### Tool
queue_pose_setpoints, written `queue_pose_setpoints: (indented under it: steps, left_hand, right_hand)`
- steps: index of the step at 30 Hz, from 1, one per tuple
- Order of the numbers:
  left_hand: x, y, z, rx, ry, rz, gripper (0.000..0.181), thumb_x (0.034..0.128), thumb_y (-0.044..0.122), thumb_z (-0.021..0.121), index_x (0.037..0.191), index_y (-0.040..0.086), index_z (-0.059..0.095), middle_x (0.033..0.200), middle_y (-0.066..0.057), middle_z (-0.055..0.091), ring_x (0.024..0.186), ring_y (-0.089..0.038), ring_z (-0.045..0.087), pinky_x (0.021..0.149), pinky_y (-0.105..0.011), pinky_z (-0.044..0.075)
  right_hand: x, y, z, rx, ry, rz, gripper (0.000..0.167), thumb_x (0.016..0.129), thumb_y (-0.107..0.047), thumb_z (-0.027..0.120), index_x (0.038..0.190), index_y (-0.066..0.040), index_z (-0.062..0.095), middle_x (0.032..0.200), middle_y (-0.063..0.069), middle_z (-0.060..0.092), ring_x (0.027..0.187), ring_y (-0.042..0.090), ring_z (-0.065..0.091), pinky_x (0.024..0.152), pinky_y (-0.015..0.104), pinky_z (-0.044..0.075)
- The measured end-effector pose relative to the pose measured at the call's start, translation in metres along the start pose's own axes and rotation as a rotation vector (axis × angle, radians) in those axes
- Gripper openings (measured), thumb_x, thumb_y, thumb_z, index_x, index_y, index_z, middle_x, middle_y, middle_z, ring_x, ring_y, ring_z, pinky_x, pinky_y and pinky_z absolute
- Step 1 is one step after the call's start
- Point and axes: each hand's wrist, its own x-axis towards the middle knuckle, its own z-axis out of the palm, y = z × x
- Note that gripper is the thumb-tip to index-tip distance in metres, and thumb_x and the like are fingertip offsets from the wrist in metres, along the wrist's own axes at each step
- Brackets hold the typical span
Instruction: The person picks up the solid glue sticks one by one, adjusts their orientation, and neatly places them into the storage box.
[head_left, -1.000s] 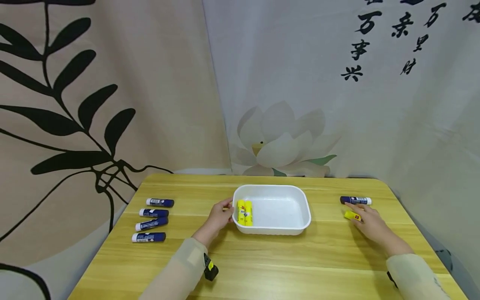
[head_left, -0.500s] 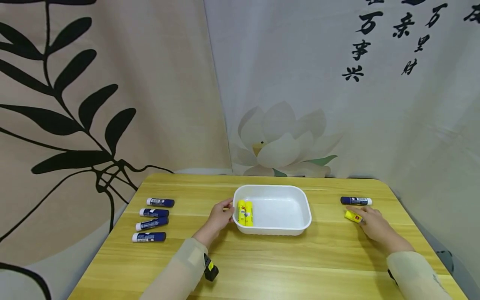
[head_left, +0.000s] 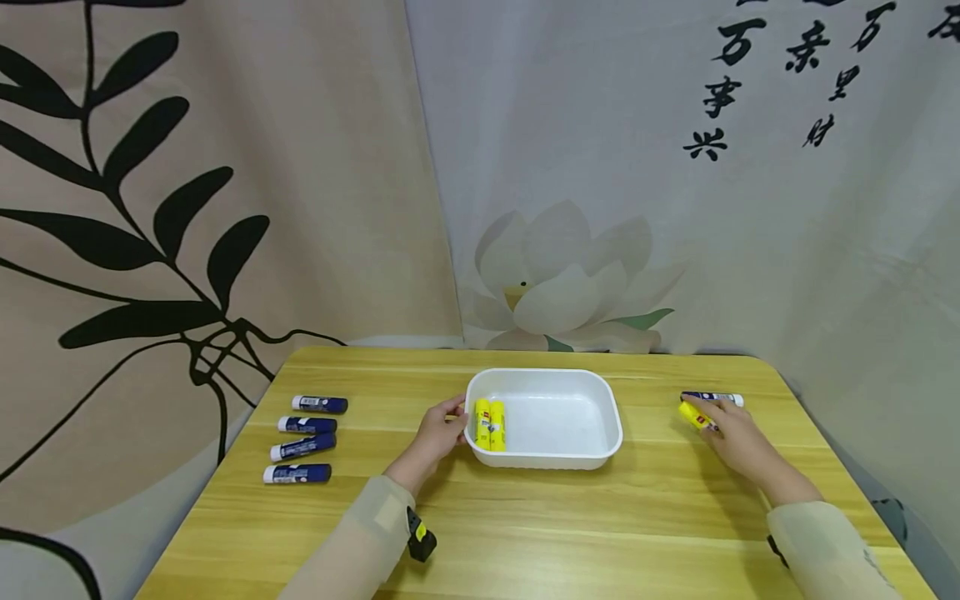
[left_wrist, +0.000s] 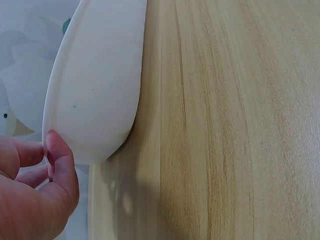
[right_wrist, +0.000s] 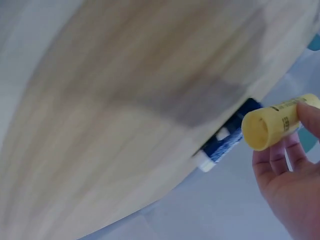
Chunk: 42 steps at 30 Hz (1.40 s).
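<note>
My left hand (head_left: 441, 432) pinches the left rim of a white plastic tray (head_left: 562, 461); in the left wrist view thumb and fingers grip its edge. Two yellow glue sticks (head_left: 491, 427) lie side by side at the tray's left end. On the right, my right hand (head_left: 738, 437) holds another yellow glue stick (right_wrist: 272, 122) between thumb and fingers, its open-looking round end facing the right wrist camera. Just behind that hand lies a dark blue glue stick (head_left: 716, 398) with a white cap, partly hidden by the fingers in the head view.
Several dark blue glue sticks (head_left: 300, 448) with white caps lie in a loose column at the table's left. The wooden table (head_left: 600, 533) has rounded far corners. Behind it hangs a printed curtain (head_left: 360, 167).
The right hand has taken hold of the yellow glue stick, which has moved slightly up and left in the head view. The left hand and tray look unmoved.
</note>
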Motion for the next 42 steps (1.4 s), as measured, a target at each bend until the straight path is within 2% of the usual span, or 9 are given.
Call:
queue_pose_setpoints:
  steps: [4,7,14,17,20,26,29,34,42]
  left_hand:
    - [0.0,0.0,0.0,-0.001,-0.005,0.007,0.043,0.0969,0.005,0.049,0.14,0.005,0.045,0.105,-0.011,0.048,0.071,-0.013,0.05,0.064,-0.027,0.051]
    - [0.001,0.0,0.0,-0.001,-0.006,0.008,0.043,0.0969,0.006,0.049,0.14,0.005,0.045,0.105,-0.01,0.048,0.07,-0.013,0.05,0.065,-0.028,0.051]
    - [0.003,-0.002,-0.001,0.002,-0.006,0.011,0.044,0.0969,0.006,0.05,0.14,0.006,0.045,0.106,-0.01,0.048,0.07,-0.013,0.05,0.063,-0.026,0.051]
    - [0.003,-0.002,-0.001,0.001,-0.009,0.015,0.044,0.0969,0.006,0.05,0.14,0.005,0.045,0.105,-0.011,0.048,0.07,-0.013,0.05,0.063,-0.026,0.051]
    - [0.003,-0.002,-0.001,-0.003,-0.009,0.015,0.043,0.0968,0.006,0.05,0.14,0.005,0.045,0.105,-0.01,0.047,0.07,-0.013,0.05,0.064,-0.027,0.051]
    - [0.002,-0.001,0.0,0.001,0.003,0.014,0.043,0.0965,0.005,0.05,0.139,0.005,0.046,0.107,-0.01,0.047,0.071,-0.013,0.05,0.064,-0.025,0.05]
    - [0.002,-0.001,0.0,0.005,0.006,0.017,0.043,0.0963,0.004,0.05,0.139,0.004,0.046,0.107,-0.01,0.047,0.072,-0.012,0.05,0.063,-0.025,0.05]
    - [0.002,-0.001,0.0,0.0,0.004,0.013,0.043,0.0964,0.005,0.05,0.139,0.005,0.046,0.107,-0.01,0.047,0.072,-0.013,0.05,0.064,-0.025,0.05]
    - [0.001,0.0,-0.001,-0.01,0.001,0.002,0.043,0.0967,0.006,0.05,0.14,0.006,0.046,0.107,-0.01,0.047,0.073,-0.013,0.05,0.066,-0.028,0.051]
  right_hand:
    - [0.005,-0.013,-0.002,0.06,0.005,0.026,0.058,0.087,0.003,0.062,0.14,-0.006,0.042,0.114,0.024,0.05,0.098,0.038,0.052,0.075,0.05,0.048]
    - [0.01,-0.023,-0.003,0.094,-0.004,0.061,0.057,0.089,0.0,0.06,0.142,-0.006,0.04,0.116,0.025,0.049,0.099,0.038,0.051,0.076,0.051,0.048]
    - [0.022,-0.045,-0.006,0.185,0.017,0.071,0.056,0.09,0.002,0.058,0.142,-0.002,0.037,0.114,0.024,0.046,0.09,0.027,0.051,0.069,0.034,0.049]
    - [0.027,-0.054,-0.007,0.249,0.035,0.067,0.055,0.09,0.002,0.058,0.141,0.0,0.037,0.111,0.022,0.046,0.085,0.022,0.047,0.063,0.025,0.045]
    - [0.033,-0.063,-0.008,0.327,0.03,0.089,0.054,0.092,-0.001,0.057,0.142,0.0,0.035,0.11,0.022,0.047,0.083,0.022,0.049,0.061,0.021,0.045]
    - [0.046,-0.088,-0.009,0.547,-0.045,0.227,0.058,0.097,-0.011,0.052,0.147,-0.004,0.024,0.12,0.026,0.043,0.097,0.034,0.055,0.072,0.032,0.054]
    - [0.052,-0.101,-0.008,0.641,-0.081,0.296,0.06,0.098,-0.015,0.051,0.149,-0.006,0.02,0.122,0.025,0.04,0.1,0.033,0.054,0.078,0.037,0.054]
    - [0.063,-0.122,-0.004,0.751,-0.123,0.384,0.063,0.098,-0.016,0.051,0.149,-0.006,0.016,0.126,0.025,0.037,0.103,0.031,0.053,0.081,0.038,0.054]
    - [0.076,-0.152,0.013,0.93,-0.244,0.465,0.061,0.097,-0.012,0.052,0.147,-0.005,0.017,0.12,0.021,0.036,0.09,0.022,0.055,0.076,0.032,0.054]
